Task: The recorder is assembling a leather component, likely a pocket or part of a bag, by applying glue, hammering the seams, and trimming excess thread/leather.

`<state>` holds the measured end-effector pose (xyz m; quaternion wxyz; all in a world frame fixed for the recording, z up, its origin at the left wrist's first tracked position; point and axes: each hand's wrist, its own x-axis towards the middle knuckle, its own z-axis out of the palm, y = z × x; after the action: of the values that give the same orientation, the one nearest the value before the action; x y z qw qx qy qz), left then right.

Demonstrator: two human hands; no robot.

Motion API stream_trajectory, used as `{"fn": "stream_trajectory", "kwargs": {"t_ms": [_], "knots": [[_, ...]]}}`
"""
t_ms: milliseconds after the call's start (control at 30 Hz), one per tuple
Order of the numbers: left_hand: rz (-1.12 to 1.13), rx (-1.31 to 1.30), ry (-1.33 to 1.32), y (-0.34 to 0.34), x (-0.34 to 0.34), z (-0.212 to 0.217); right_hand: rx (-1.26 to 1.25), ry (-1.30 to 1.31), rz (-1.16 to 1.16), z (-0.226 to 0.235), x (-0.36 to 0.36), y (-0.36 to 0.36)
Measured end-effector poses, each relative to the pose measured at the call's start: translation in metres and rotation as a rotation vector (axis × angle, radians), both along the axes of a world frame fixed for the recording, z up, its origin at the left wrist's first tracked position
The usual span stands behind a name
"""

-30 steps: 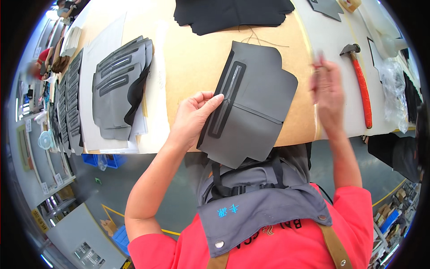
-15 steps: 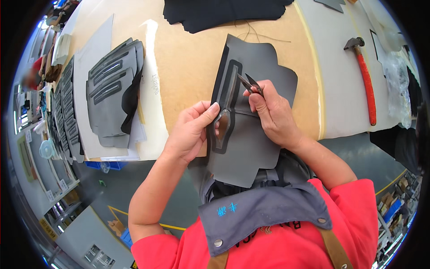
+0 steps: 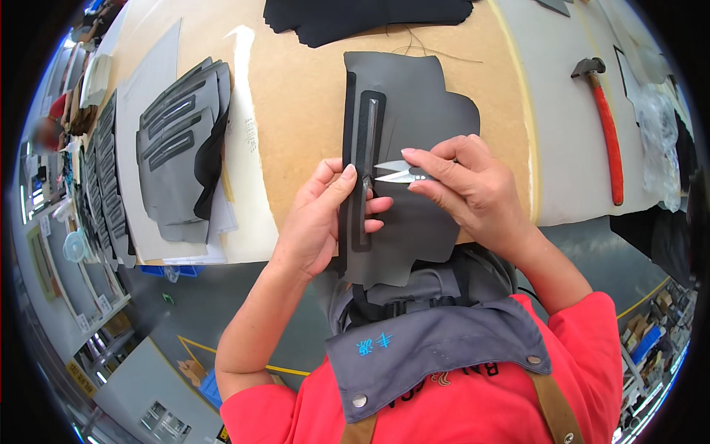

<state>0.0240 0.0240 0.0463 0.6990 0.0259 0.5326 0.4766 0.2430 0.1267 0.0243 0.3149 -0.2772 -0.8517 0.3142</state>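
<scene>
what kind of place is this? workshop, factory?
Likely a garment or bag-making workshop. A stack of identical cut grey panels lies on the cutting table, the right hand holds thread snips at a grey panel, and a hammer lies nearby.

Grey fabric panel (image 3: 414,126); silver snips (image 3: 396,172); red-handled hammer (image 3: 608,129); possibly black cloth (image 3: 366,15).

Tan board worktop (image 3: 296,111): stack of grey cut panels (image 3: 177,155), black fabric sheet (image 3: 362,15), red-handled hammer (image 3: 603,126), clear plastic bag (image 3: 654,140).
</scene>
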Motion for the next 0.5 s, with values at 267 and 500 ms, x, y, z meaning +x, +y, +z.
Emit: {"fn": "stream_trajectory", "kwargs": {"t_ms": [267,500], "knots": [[-0.006,0.005,0.001,-0.0006,0.0023,0.001,0.194,-0.134,-0.007,0.001,-0.0036,-0.0022],[0.005,0.004,-0.003,-0.0017,0.0026,0.0007,0.312,-0.163,0.005,0.0039,-0.0047,-0.0039]]}}
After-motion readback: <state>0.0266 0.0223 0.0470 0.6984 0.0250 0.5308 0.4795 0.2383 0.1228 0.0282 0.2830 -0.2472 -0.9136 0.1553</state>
